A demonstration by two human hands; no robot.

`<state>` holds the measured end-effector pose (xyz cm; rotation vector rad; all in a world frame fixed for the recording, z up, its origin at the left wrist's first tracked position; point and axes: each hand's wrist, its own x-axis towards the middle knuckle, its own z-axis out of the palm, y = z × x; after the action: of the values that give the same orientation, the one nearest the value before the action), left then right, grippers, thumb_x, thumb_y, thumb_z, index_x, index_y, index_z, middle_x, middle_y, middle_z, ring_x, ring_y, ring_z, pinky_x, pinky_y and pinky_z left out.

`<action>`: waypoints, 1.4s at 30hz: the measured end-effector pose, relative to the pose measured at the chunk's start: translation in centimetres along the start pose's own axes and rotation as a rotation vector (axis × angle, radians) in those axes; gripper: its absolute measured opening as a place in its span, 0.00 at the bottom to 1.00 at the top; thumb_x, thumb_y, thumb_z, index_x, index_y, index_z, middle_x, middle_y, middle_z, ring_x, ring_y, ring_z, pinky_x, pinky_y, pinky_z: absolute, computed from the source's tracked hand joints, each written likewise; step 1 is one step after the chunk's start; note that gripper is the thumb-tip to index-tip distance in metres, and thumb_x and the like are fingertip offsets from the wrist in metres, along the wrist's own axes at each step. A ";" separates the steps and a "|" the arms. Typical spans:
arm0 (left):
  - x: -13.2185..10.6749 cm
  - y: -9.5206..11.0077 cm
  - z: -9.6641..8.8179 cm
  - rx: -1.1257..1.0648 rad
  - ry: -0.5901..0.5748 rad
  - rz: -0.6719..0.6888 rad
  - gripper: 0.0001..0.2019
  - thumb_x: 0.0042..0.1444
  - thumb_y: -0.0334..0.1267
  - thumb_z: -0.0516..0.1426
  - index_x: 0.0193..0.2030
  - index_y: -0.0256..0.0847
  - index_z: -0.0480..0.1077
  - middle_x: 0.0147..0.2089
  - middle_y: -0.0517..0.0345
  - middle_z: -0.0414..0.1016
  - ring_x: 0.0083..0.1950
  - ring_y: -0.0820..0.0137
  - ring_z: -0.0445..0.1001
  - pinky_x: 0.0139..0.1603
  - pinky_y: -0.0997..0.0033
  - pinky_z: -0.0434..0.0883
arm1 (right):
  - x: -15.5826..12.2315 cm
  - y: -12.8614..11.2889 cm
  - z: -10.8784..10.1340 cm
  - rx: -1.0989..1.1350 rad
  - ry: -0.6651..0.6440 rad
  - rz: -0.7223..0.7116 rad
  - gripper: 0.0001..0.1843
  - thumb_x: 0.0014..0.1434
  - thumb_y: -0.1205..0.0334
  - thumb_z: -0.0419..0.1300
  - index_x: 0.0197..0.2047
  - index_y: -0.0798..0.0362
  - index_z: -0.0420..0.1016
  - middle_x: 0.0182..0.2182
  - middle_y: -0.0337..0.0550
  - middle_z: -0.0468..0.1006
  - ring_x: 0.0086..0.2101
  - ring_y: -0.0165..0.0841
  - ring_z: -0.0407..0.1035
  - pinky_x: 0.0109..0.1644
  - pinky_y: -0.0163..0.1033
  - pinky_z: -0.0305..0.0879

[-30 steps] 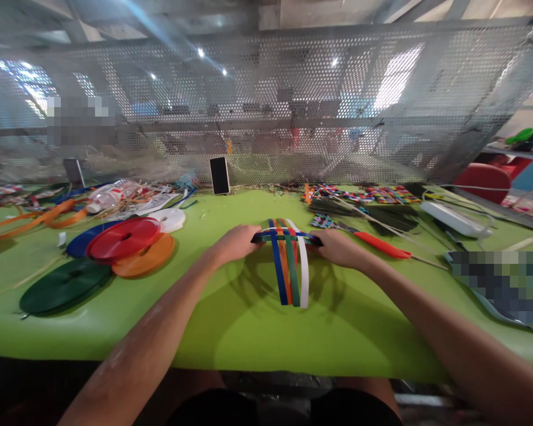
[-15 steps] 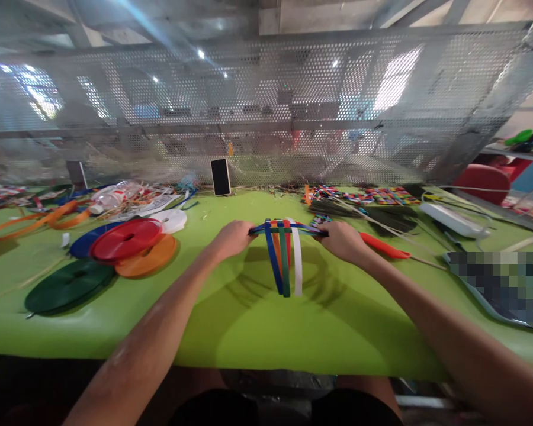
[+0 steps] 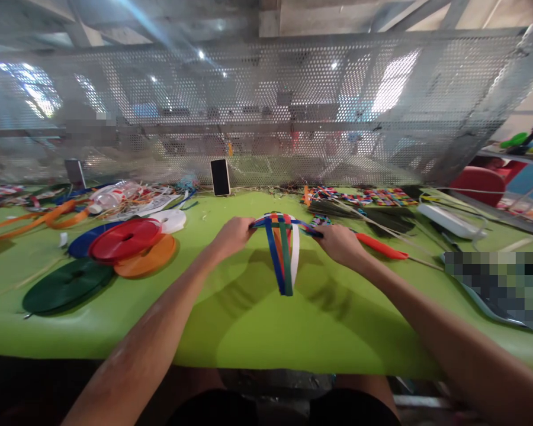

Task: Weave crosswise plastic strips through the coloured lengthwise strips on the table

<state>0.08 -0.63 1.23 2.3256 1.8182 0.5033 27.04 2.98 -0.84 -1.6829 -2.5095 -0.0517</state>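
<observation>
A small piece of woven coloured strips (image 3: 279,221) hangs above the table between my two hands. Blue, orange, red, green and white strip ends drop from its middle, drawing close together at the bottom. My left hand (image 3: 235,232) is closed around the strips' left ends. On the other side, my right hand (image 3: 339,242) grips the right ends. The woven patch bows slightly upward, and its far side is hidden. An orange-red handled tool (image 3: 382,246) lies just beyond my right wrist.
Rolls of strip lie at left: red (image 3: 127,239), green (image 3: 71,284), orange (image 3: 146,258), with blue and white ones partly covered. A phone-like black panel (image 3: 220,177) stands at the back before a perforated metal screen (image 3: 266,106). Woven pieces (image 3: 386,197) lie back right on the green table (image 3: 284,343).
The woven piece has tilted so more of its checkered top shows. Its hanging strip ends have swung closer together, and my right hand has moved down slightly.
</observation>
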 end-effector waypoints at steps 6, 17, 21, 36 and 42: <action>0.1 -0.6 -0.3 0.241 0.037 -0.043 0.10 0.65 0.32 0.51 0.39 0.38 0.74 0.35 0.45 0.79 0.39 0.55 0.78 0.39 0.65 0.66 | 0.2 0.4 -0.5 -0.050 0.075 0.102 0.16 0.65 0.59 0.53 0.47 0.46 0.82 0.40 0.47 0.85 0.40 0.43 0.77 0.35 0.38 0.61; 0.8 -1.5 0.6 0.406 0.005 -0.010 0.12 0.66 0.33 0.49 0.41 0.40 0.74 0.34 0.48 0.79 0.37 0.58 0.78 0.37 0.67 0.65 | 0.9 1.6 0.2 -0.155 0.118 0.073 0.21 0.71 0.54 0.48 0.48 0.50 0.81 0.38 0.53 0.84 0.39 0.47 0.78 0.34 0.40 0.56; 0.9 -1.9 1.2 0.420 -0.021 0.002 0.12 0.66 0.33 0.49 0.42 0.40 0.74 0.34 0.49 0.79 0.38 0.59 0.78 0.37 0.68 0.65 | 1.0 2.1 0.6 -0.153 0.106 0.035 0.19 0.71 0.56 0.49 0.49 0.50 0.81 0.39 0.52 0.84 0.39 0.45 0.77 0.34 0.39 0.54; 0.4 -1.5 0.7 0.458 0.038 0.001 0.14 0.68 0.35 0.47 0.46 0.40 0.74 0.38 0.45 0.81 0.42 0.54 0.80 0.38 0.65 0.67 | 1.1 3.0 1.9 -0.143 0.225 -0.007 0.22 0.73 0.55 0.44 0.48 0.54 0.79 0.40 0.53 0.84 0.36 0.40 0.75 0.32 0.38 0.48; 0.3 -1.3 1.8 0.448 -0.006 -0.029 0.15 0.69 0.36 0.47 0.47 0.39 0.74 0.39 0.45 0.81 0.42 0.56 0.80 0.41 0.64 0.69 | 0.8 2.1 1.8 -0.127 0.198 0.064 0.21 0.72 0.58 0.46 0.49 0.55 0.79 0.40 0.56 0.84 0.37 0.44 0.76 0.33 0.39 0.52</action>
<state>-0.44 0.13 -0.78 2.5563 2.1393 0.0854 28.52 4.71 -2.65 -1.7087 -2.3501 -0.3612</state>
